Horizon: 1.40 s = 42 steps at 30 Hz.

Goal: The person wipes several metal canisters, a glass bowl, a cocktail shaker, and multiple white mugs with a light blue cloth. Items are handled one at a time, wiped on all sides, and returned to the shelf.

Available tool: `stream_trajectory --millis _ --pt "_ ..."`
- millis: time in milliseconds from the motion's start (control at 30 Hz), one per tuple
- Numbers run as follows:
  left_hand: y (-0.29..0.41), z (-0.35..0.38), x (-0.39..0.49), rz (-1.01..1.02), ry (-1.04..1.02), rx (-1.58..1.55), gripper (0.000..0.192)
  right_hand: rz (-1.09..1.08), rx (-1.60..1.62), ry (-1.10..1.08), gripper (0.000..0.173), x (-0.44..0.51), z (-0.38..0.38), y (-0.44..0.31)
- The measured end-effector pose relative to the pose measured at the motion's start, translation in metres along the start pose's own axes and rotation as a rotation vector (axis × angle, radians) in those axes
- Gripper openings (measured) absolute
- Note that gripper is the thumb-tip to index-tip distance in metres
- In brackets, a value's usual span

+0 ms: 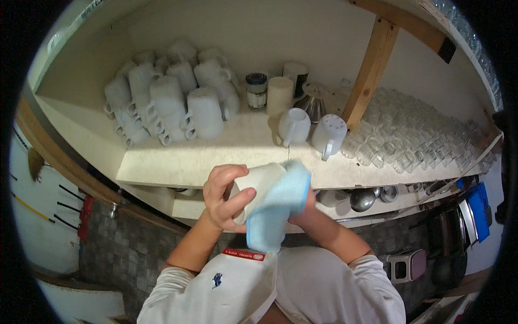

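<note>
My left hand (226, 198) grips a white cup (261, 180) lying on its side, its open mouth turned toward that palm. A light-blue cloth (269, 224) covers the cup's other end and hangs down in front of my chest. Behind the cloth is my right hand (308, 206), mostly hidden, holding the cloth against the cup. Both hands are in front of the shelf edge. Nearest on the shelf are a white mug (294, 126) and a white mug-shaped shaker (330, 135) with holes in its top.
Stacked white mugs (166, 95) fill the shelf's left side. A dark-lidded jar (256, 91), a cream cylinder (279, 97) and a metal cone (313, 103) stand mid-shelf. Right of a wooden post (370, 73) are many small glasses (408, 133). A metal ladle (363, 199) lies below.
</note>
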State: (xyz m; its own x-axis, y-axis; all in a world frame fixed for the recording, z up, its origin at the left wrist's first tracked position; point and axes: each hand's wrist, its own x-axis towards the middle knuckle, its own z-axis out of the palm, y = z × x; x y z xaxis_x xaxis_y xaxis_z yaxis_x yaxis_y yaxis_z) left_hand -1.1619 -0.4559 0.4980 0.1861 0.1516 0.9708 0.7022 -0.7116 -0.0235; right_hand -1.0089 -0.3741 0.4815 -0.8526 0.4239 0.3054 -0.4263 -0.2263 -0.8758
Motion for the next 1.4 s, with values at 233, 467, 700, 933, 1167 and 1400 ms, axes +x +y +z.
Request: stream_trajectory --millis 233,467,700,933,1167,1400 --pt "0.008 -0.005 0.003 -1.058 -0.093 -0.645 0.047 -0.395 -1.168 -0.401 0.043 -0.006 0.015 -0.006" --pt "0.01 0.025 -0.016 -0.247 0.215 -0.252 0.054 0.102 -0.111 -0.213 0.035 -0.015 -0.009 -0.004" --pt "0.019 0.007 0.004 0.289 -0.139 0.188 0.025 0.355 0.835 -0.004 0.035 -0.011 -0.023 -0.009" --pt "0.011 0.014 0.023 0.154 -0.209 0.142 0.029 0.142 0.42 0.42 0.036 -0.058 -0.015 -0.02" --pt "-0.023 0.047 0.044 -0.202 -0.348 0.218 0.043 -0.568 0.212 1.062 0.036 -0.118 -0.065 -0.043" --pt "-0.037 0.091 0.048 -0.22 -0.617 0.288 0.047 -0.802 0.246 0.851 0.04 -0.171 -0.085 -0.076"
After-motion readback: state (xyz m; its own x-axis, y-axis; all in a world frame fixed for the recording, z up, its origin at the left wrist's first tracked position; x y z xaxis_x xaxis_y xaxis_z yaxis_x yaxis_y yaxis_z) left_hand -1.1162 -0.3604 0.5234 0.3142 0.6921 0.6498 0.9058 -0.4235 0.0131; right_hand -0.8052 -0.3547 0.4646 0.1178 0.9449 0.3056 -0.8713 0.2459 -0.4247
